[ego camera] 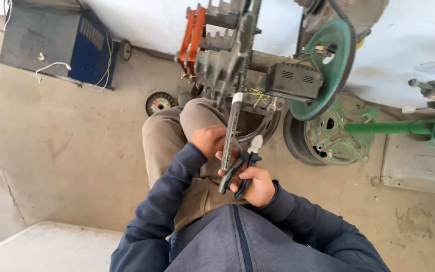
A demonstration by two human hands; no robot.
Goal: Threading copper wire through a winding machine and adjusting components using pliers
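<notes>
Closest to me, my right hand is wrapped tight around the dark handles of the pliers, nose pointing up and away, right beside the bar. Just past that, my left hand is closed around the lower end of that same bar, a long metal strip that runs up from my lap into the machine. So both hands are shut, one on the tool, one on the bar, nearly touching each other over my knee.

A bit further up there's white tape around the bar, and some yellowish wire beside a black box. Right of that sits a green pulley with a belt, and a wheel on the floor below it. Far left by the wall there's a blue box with white cable.
</notes>
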